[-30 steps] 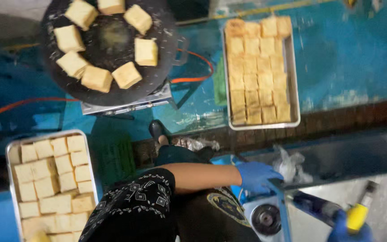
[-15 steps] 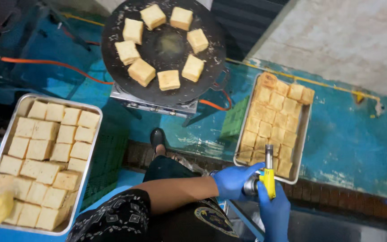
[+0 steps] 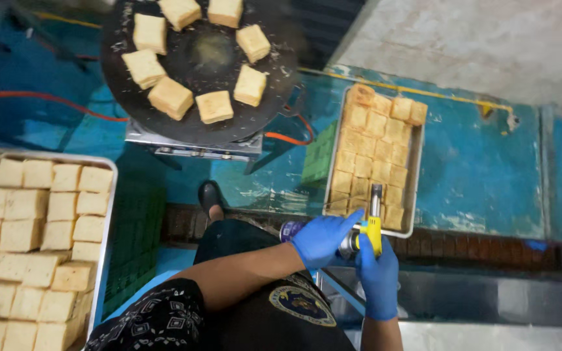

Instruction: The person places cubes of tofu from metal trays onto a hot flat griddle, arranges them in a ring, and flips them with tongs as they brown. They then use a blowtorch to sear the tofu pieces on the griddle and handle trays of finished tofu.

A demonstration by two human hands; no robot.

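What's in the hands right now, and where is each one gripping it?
A handheld gas torch: the left hand wraps the canister, and the right hand grips the yellow torch head from below.

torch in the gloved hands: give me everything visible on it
The handheld gas torch with a yellow head and grey metal nozzle sits on a dark canister that lies roughly level. The nozzle points away from the person, over the near end of the metal tray of browned cubes. No flame shows. The blue-gloved left hand wraps the canister; the blue-gloved right hand grips below the yellow head.
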